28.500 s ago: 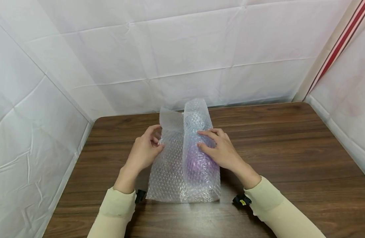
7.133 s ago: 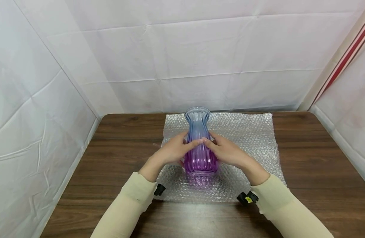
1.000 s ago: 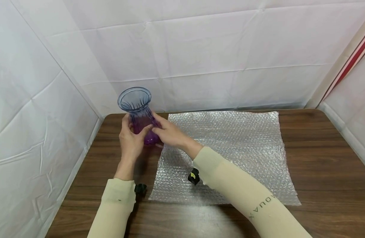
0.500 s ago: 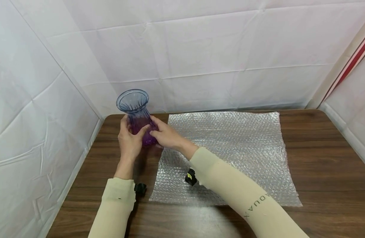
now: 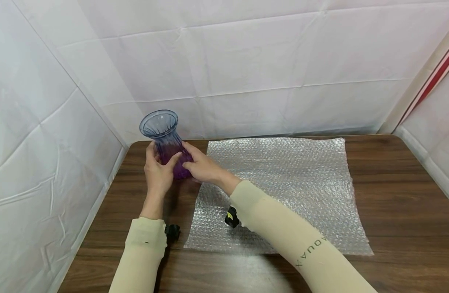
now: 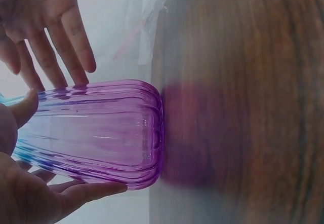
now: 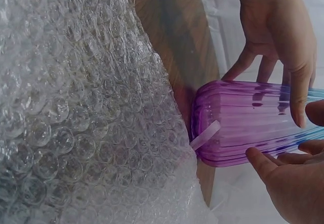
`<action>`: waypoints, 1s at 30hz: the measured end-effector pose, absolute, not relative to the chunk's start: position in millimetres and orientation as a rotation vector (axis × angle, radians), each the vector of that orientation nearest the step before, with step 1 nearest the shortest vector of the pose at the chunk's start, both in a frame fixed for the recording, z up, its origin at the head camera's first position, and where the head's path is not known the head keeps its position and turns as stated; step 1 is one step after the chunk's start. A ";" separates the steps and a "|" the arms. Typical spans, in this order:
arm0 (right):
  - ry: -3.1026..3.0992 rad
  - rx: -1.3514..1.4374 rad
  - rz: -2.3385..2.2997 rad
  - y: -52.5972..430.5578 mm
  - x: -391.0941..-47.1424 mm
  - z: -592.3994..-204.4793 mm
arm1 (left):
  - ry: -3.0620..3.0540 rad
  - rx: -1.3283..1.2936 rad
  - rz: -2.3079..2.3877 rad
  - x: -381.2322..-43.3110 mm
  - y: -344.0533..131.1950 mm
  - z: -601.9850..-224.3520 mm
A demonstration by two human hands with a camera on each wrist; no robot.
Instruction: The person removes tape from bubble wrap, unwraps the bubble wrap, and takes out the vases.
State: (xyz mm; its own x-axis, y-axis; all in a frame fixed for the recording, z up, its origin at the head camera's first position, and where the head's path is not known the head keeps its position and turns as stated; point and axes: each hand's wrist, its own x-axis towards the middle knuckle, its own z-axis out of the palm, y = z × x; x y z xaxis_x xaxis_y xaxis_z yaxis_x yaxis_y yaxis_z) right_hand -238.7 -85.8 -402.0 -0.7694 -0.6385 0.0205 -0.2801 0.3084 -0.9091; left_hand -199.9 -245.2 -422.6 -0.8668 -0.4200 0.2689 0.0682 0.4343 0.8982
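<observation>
A ribbed glass vase [image 5: 171, 154], blue at its flared mouth and purple toward the base, stands at the table's back left, its base right at the wood. My left hand [image 5: 158, 173] grips its left side, thumb across the front. From the right, my right hand [image 5: 204, 165] holds the vase with thumb in front and fingers behind; the left wrist view shows those fingers fairly straight along the glass. Just right of the vase lies a flat sheet of bubble wrap [image 5: 290, 175]. A pale strip [image 7: 205, 135] sticks out from the wrap's edge and overlaps the vase's base in the right wrist view.
The brown wood-grain table [image 5: 404, 183] ends at a white cloth wall [image 5: 246, 65] behind and another at the left, close to the vase. My right forearm [image 5: 283, 232] crosses over the bubble wrap. Small black devices [image 5: 172, 232] sit at both wrists.
Long before, the vase was rolled in the bubble wrap; later it lay unwrapped on the spread sheet. It now stands left of it. Over the last second, both hands shifted it slightly left.
</observation>
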 end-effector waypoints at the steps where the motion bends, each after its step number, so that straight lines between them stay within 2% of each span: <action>1: 2.237 -0.828 -1.447 -86.2 -239.1 -402.7 | -2.239 0.293 -1.429 -200.1 -245.8 -422.4; 17: 2.279 -0.716 -1.356 -88.2 -237.3 -404.4 | -2.466 0.310 -1.228 -200.6 -252.3 -416.7; 30: 2.293 -0.783 -1.310 -95.6 -240.4 -405.9 | -2.551 0.366 -1.155 -204.2 -259.0 -409.9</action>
State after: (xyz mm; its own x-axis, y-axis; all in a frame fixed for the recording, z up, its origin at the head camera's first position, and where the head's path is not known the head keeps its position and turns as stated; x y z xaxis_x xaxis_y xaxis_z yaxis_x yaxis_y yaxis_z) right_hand -240.4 -95.6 -405.9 -0.7703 -0.6354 -0.0539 -0.2761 0.4085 -0.8700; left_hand -204.2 -259.0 -409.9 -0.9172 -0.3559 0.1789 -0.1002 0.6409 0.7610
